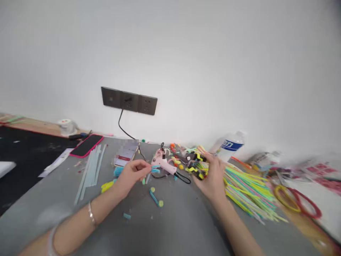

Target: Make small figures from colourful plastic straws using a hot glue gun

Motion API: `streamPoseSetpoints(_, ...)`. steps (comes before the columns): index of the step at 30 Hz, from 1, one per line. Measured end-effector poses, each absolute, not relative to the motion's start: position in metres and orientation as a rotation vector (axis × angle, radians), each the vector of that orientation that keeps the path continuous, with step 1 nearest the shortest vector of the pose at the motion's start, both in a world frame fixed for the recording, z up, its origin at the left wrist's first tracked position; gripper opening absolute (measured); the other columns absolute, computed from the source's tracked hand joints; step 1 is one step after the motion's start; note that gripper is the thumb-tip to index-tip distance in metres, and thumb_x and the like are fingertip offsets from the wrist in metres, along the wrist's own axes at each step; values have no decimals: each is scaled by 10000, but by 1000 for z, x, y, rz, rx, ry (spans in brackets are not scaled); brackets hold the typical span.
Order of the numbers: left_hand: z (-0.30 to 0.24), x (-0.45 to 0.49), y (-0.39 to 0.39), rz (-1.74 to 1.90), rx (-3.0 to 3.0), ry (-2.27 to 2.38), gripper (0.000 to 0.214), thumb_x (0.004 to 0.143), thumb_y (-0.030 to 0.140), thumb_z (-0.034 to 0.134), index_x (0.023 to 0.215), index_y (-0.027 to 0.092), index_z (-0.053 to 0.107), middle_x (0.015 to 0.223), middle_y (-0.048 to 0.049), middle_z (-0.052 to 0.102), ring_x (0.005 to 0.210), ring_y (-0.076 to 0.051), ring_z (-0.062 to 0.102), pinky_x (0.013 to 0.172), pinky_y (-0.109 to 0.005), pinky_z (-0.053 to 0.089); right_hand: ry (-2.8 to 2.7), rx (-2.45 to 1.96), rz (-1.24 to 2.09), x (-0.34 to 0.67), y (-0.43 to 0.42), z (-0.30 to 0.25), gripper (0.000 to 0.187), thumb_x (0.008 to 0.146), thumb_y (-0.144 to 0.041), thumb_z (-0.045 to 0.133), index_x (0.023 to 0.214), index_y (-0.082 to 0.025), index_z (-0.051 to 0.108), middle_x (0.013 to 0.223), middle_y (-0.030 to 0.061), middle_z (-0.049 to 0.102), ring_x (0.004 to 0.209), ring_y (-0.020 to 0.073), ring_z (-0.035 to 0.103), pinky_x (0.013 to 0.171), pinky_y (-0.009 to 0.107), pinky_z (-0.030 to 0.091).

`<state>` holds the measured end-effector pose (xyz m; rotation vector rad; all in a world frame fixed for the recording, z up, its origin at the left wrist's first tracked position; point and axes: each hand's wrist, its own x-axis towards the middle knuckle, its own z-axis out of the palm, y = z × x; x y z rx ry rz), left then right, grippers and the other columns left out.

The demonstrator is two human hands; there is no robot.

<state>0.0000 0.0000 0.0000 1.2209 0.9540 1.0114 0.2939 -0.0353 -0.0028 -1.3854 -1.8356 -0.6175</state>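
My left hand [132,175] pinches a short blue straw piece [155,170] beside the pink glue gun [164,164], which lies on the grey table [173,220]. My right hand [212,175] is curled around a black and yellow object [196,164], probably scissors, at the edge of a heap of coloured straws [246,190]. A bracelet sits on my left wrist. Cut straw bits [155,196] lie between my hands. The picture is blurred by motion.
A black cord runs from the glue gun to a dark wall socket strip [129,100]. A phone in a pink case [86,145], clear glue sticks [92,168], a small card box [126,153], a plastic bottle [228,146] and red and yellow rings [297,201] lie around.
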Motion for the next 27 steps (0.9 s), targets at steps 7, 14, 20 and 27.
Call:
streamPoseSetpoints(7,4,1,-8,1008,1162,922,259,650,389,804,677,162,680,534,58,462,529,-76,342,510,-211,257,-2092,-1321,-537,291,-43,-16,564,724,-168,600,1265,-209,446,1093,128,613,989,334,547,871,477,394)
streamPoseSetpoints(14,10,3,-8,1006,1069,888,305,597,412,845,686,163,693,487,71,434,492,-65,326,483,-207,229,-2114,-1294,-618,287,-46,-13,482,753,-119,559,1220,-187,460,1043,129,618,943,316,549,833,439,383)
streamPoseSetpoints(20,6,1,-8,995,1084,863,301,630,426,838,708,161,719,493,67,434,492,-64,321,479,-210,218,-2131,-1291,-577,283,-48,-14,521,711,-115,555,1216,-191,456,1031,117,610,949,312,544,851,442,378)
streamPoseSetpoints(27,2,2,-5,959,1082,863,324,623,435,842,737,147,749,480,50,467,480,-63,331,476,-212,229,-2119,-1318,-508,285,-47,-18,535,697,-137,561,1217,-190,447,1046,125,604,973,325,546,856,459,379)
